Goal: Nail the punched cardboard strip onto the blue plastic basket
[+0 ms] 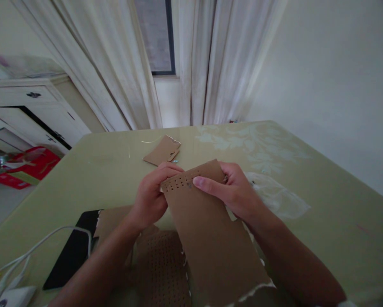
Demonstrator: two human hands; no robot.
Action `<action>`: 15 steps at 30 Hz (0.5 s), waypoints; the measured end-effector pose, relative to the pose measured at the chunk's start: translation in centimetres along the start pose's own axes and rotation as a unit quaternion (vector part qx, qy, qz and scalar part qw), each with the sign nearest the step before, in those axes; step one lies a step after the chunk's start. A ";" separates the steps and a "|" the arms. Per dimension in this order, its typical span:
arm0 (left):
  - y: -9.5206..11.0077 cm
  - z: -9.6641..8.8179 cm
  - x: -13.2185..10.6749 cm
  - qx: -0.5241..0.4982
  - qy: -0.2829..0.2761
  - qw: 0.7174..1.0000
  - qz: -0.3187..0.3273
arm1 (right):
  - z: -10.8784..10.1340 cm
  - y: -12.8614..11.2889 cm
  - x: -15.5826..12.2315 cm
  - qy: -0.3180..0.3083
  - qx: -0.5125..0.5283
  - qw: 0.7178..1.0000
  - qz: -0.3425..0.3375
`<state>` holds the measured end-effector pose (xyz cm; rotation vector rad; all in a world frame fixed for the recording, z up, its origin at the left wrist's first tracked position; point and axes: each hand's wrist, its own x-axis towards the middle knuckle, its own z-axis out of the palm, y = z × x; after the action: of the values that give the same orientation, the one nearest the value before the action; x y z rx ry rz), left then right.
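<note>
Both my hands hold a long brown piece of cardboard (207, 226), tilted up over the table, with rows of small punched holes along its far end and a torn near edge. My left hand (153, 192) grips the left far corner, its fingers partly hidden behind the board. On the right far side, my right hand (233, 187) pinches the board with its thumb lying on top beside the holes. Below it, another sheet of cardboard (159, 264) covered in small holes lies nearer to me, partly hidden by the held piece and my left forearm.
A torn cardboard scrap (162, 150) lies farther back on the pale green table (108, 170). To the right is a clear plastic bag (279, 198). At left are a black flat device (70, 251) and white cables (50, 234). A red bag (34, 166) is beside the cabinet.
</note>
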<state>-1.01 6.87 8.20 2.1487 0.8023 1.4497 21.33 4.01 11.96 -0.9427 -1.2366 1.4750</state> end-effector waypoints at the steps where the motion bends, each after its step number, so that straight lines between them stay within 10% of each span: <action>1: -0.3 -0.4 0.2 0.003 0.013 1.000 -0.004 | 0.0 0.0 0.1 0.005 -0.003 1.000 -0.005; 5: -0.4 -2.0 1.0 0.028 0.074 0.996 0.030 | 0.0 0.3 0.4 0.012 -0.011 1.000 -0.017; 10: 2.4 -1.6 0.6 0.088 0.001 0.988 0.130 | 0.2 0.8 0.4 0.001 -0.022 1.000 -0.018; 15: 4.7 -2.5 -0.1 -0.010 0.083 0.989 0.125 | 0.1 0.8 0.6 0.031 -0.066 0.997 -0.028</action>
<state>-2.31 3.44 12.00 2.1975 0.5859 1.7730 20.95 4.54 11.21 -1.0249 -1.3169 1.3246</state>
